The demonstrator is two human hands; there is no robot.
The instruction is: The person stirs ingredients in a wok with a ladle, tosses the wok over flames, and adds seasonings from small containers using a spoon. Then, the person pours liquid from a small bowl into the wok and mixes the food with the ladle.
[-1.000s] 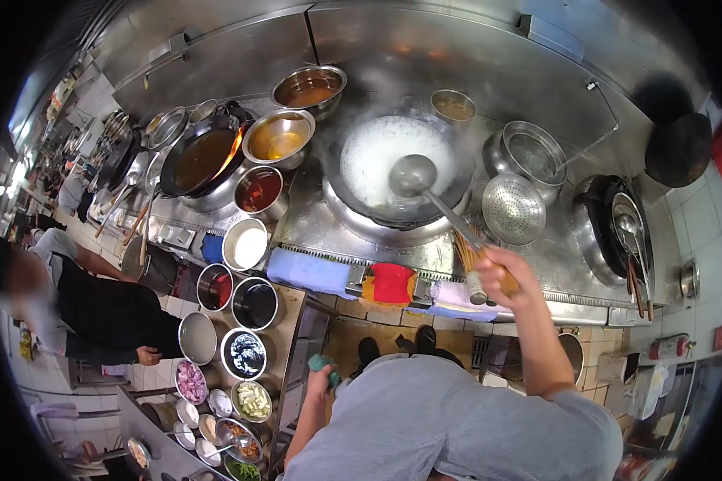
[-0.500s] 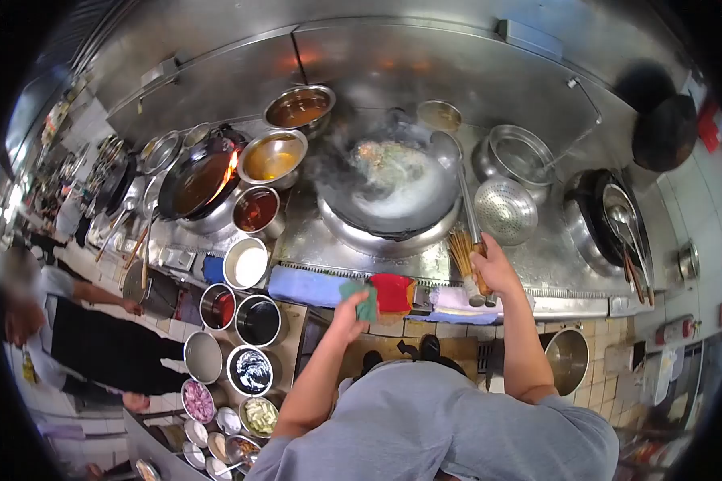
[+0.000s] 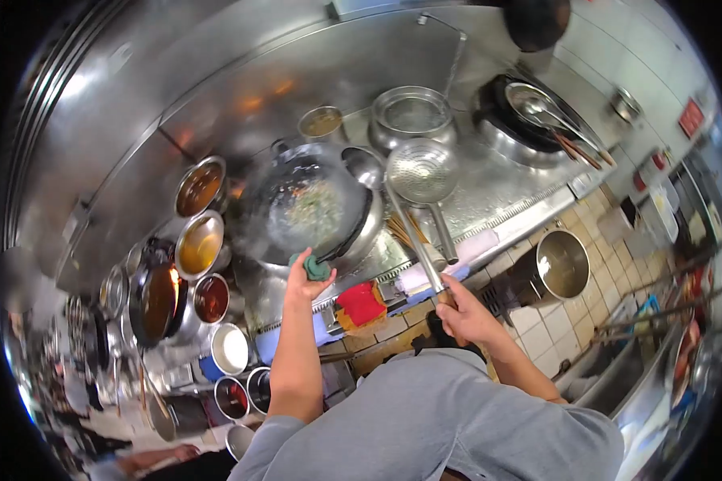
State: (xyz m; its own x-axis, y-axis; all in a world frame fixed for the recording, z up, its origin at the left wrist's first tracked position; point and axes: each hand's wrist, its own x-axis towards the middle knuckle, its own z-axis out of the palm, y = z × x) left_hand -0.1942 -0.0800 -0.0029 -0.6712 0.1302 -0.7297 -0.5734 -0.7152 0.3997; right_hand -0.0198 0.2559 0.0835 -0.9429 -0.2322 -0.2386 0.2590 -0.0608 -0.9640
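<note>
My left hand (image 3: 309,276) is closed around a green cloth (image 3: 317,268) at the near edge of the large wok (image 3: 257,212). Small pieces of food (image 3: 314,207) lie in liquid in the wok, under some steam. My right hand (image 3: 460,311) grips the handle of a long ladle (image 3: 413,232), whose bowl is over the wok's right rim. A perforated strainer (image 3: 422,172) rests on the steel counter to the right of the ladle, near a bamboo brush (image 3: 409,230).
Bowls of brown liquid (image 3: 200,188) and yellow liquid (image 3: 200,246) stand left of the wok. Flame shows at another wok (image 3: 154,305). A water pot (image 3: 413,112) stands behind the strainer. At lower left is a co-worker's hand (image 3: 186,452).
The view has turned right. My left hand has moved with the green cloth up to the wok's edge. The ladle has left the wok's middle, and the white froth there has gone.
</note>
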